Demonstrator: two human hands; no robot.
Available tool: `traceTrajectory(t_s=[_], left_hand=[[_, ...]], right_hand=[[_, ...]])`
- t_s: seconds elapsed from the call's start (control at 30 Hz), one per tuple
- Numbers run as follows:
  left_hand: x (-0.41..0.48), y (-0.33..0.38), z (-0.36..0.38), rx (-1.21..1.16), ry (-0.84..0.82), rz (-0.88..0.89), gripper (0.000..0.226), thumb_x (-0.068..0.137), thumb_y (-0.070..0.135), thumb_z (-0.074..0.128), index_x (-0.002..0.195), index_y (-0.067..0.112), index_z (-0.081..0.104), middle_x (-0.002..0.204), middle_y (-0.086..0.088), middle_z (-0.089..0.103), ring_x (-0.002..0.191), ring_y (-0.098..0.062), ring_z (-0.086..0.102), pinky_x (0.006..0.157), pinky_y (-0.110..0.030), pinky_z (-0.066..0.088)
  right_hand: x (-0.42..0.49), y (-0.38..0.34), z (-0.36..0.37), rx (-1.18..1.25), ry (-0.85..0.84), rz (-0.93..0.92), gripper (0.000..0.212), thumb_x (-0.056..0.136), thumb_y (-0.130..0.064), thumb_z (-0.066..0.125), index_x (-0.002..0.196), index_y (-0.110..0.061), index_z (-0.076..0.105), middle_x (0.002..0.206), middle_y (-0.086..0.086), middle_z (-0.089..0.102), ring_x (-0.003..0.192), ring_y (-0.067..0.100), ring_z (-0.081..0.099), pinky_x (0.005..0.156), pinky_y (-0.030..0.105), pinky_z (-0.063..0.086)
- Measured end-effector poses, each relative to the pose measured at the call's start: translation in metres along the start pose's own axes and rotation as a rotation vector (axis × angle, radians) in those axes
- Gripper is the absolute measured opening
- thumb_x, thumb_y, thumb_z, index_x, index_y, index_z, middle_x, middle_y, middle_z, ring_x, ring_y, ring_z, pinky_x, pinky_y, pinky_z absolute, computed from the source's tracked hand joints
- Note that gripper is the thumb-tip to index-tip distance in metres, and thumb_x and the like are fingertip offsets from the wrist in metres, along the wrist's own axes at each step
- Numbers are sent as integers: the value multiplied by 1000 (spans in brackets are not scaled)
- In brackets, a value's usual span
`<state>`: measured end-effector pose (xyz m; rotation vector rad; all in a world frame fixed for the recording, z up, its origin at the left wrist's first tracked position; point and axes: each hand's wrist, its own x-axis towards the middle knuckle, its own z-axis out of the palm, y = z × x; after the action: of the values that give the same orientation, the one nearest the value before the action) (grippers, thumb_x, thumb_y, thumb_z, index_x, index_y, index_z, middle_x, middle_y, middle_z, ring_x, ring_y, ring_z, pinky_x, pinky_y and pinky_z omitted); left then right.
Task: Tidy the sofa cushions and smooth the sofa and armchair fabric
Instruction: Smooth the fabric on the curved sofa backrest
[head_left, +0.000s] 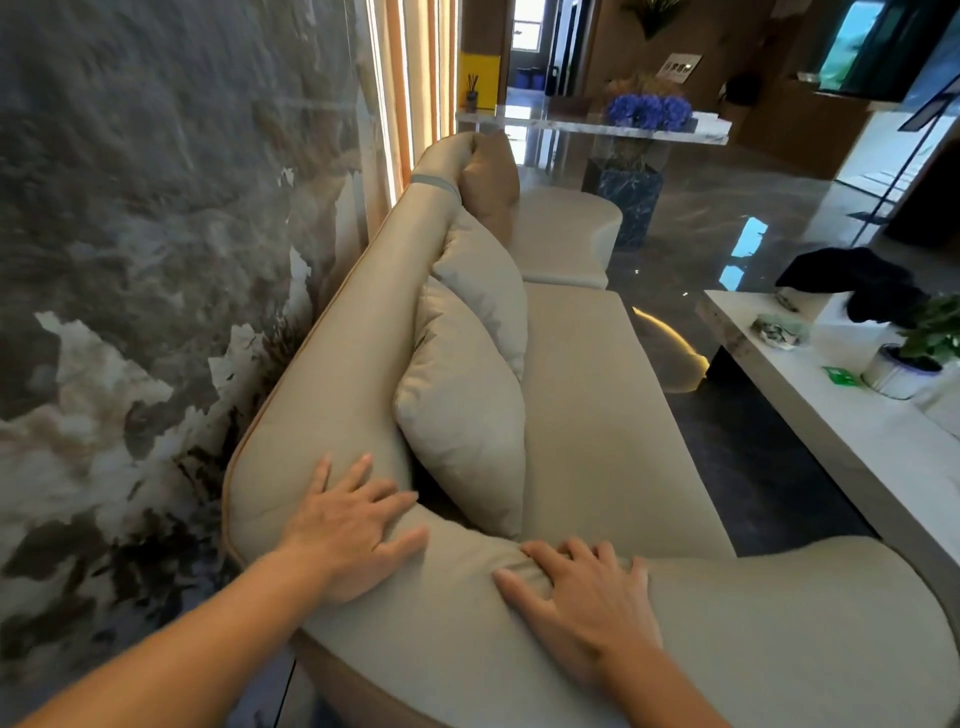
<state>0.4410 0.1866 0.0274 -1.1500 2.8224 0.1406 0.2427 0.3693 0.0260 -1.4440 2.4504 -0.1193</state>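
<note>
A long beige sofa (587, 395) runs away from me along the marbled wall. Both my hands lie flat on its near padded armrest and corner. My left hand (353, 525) rests with fingers spread where the armrest meets the backrest. My right hand (587, 597) presses on the armrest top, its fingers bunching a small fold of fabric. A beige cushion (467, 431) leans on the backrest just beyond my hands, a second beige cushion (483, 291) stands behind it, and a brown cushion (491, 182) sits at the far end.
A white coffee table (831, 415) at the right holds a potted plant (919, 348), a black cloth (857, 280) and small items. Beyond the sofa stands a glass console table (561, 122) with blue flowers (649, 111). The dark floor (727, 249) is glossy. The marbled wall (156, 234) is close on the left.
</note>
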Motion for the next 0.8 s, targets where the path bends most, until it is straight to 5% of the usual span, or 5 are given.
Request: traceTrajectory(t_s=[0.17, 0.5, 0.8], left_hand=[[-6, 14, 0, -34, 46, -65, 87, 69, 88, 8, 128, 42, 51, 143, 18, 45, 147, -13, 12, 117, -53, -7], [-34, 35, 1, -81, 77, -122, 83, 69, 86, 10, 125, 42, 52, 140, 17, 46, 145, -11, 16, 117, -51, -6], [-32, 59, 14, -18, 166, -258, 72, 73, 82, 16, 116, 42, 57, 132, 17, 53, 143, -17, 24, 114, -58, 0]], right_hand=[[-4, 6, -1, 35, 41, -67, 85, 70, -92, 10, 130, -48, 51, 123, -11, 57, 118, 21, 45, 98, 54, 28], [-22, 18, -4, 39, 32, -149, 80, 69, -93, 14, 126, -53, 54, 103, -16, 57, 108, 19, 44, 92, 48, 30], [-23, 19, 2, 19, 50, -93, 80, 72, -91, 9, 128, -48, 48, 111, -14, 54, 111, 18, 42, 101, 52, 26]])
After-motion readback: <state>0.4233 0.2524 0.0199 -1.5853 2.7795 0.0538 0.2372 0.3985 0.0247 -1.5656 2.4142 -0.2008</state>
